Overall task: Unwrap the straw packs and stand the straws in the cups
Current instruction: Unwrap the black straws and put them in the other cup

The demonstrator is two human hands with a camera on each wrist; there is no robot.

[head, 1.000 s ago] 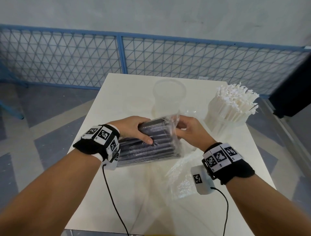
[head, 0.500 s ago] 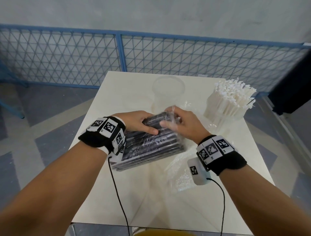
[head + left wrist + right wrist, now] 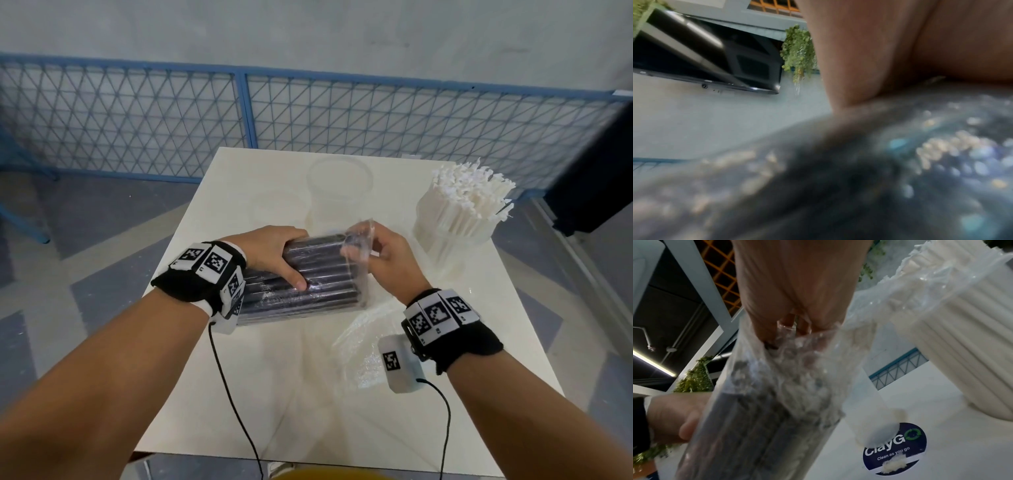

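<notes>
While hands [image 3: 274,255] hold black pack [image 3: 318,287], white straws [image 3: 469,198] in cup [image 3: 445,240]

A white table [image 3: 308,394] stands before a blue mesh fence [image 3: 137,123] and grey wall [image 3: 308,31].

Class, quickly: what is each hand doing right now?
Left hand: grips the clear-wrapped pack of black straws.
Right hand: pinches the pack's clear plastic wrapper.
</notes>
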